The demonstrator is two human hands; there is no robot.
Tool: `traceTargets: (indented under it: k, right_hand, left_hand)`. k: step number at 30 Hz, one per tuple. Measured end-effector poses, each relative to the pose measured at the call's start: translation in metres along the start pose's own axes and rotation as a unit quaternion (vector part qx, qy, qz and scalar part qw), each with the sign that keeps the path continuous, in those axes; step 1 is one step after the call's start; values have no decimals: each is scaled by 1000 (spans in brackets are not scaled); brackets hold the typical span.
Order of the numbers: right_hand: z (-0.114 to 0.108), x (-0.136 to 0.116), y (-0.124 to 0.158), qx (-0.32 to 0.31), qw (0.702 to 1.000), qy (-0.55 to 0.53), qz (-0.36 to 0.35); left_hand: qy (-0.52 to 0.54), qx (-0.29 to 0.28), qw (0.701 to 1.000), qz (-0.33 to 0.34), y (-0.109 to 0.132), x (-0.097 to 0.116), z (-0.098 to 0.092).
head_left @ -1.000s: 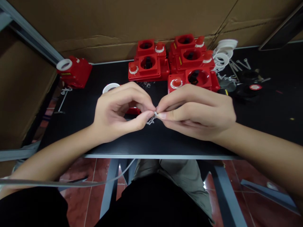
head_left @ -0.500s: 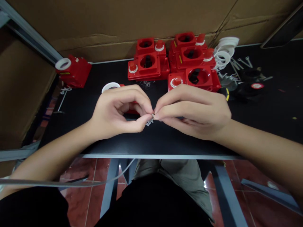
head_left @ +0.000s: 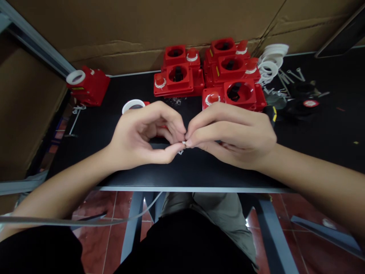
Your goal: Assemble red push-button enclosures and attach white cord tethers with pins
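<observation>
Both hands meet fingertip to fingertip above the near part of the black table. A tiny pale piece (head_left: pixel 184 143), too small to name, shows between the tips. My left hand (head_left: pixel 146 135) pinches at it, thumb below and fingers curled over. My right hand (head_left: pixel 234 135) pinches it from the other side, its fingers pressed together. Beneath the hands lie a few small clear bits (head_left: pixel 180 152), mostly hidden. Behind my left hand, a white ring (head_left: pixel 133 103) tops a red housing that is largely covered.
Several red housings (head_left: pixel 178 89) with round openings stand at the back; another red housing (head_left: pixel 95 89) sits far left. White rings (head_left: pixel 275 53) are stacked at right, near metal pins (head_left: pixel 285 78) and a black roll (head_left: pixel 302 108). A cardboard wall (head_left: pixel 119 30) rises behind. A cable (head_left: pixel 114 221) crosses in front.
My left fingers have parted a little from the thumb, which has moved slightly down and right. The pale piece shows more clearly. My right hand has barely moved.
</observation>
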State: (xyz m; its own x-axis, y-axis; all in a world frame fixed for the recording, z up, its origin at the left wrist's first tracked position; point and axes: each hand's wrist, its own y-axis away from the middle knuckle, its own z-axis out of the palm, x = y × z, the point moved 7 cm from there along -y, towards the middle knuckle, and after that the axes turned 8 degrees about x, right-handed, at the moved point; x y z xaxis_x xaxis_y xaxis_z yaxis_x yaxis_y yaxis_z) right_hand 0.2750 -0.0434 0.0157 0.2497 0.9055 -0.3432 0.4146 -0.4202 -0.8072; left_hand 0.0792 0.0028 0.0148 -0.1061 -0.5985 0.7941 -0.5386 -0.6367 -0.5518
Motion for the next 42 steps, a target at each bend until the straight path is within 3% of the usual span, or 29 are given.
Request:
traceTargets:
  k: [7, 15, 20, 23, 29, 35, 37, 39, 42]
  right_hand:
    - [4, 0, -1, -2, 1000, 0, -5]
    - [12, 2, 2, -24, 999, -20, -18]
    - [19, 6, 7, -52, 997, -63, 14]
    - [22, 6, 7, -95, 993, -63, 18]
    - [15, 7, 4, -92, 995, -13, -21]
    - [9, 14, -3, -127, 991, -52, -8]
    - [5, 19, -7, -138, 988, -71, 14]
    - [-1, 27, -9, -146, 985, -82, 38]
    - [-6, 40, -10, -164, 979, -92, 81]
  left_hand:
    - [-18, -35, 999, -3, -5, 1, 3]
    - [14, -111, 988, -106, 1, -11, 7]
    - [-11, -148, 982, -121, 6, -9, 12]
    - [-32, -148, 983, -104, 5, -4, 15]
    - [-89, -108, 988, -58, 2, -1, 11]
    - [-112, -117, 983, -82, 3, -4, 10]
    - [-125, -122, 983, -61, 0, 0, 5]
    - [-183, -116, 976, 1, -5, 4, -9]
    - [-326, -113, 926, 154, -11, 6, -36]
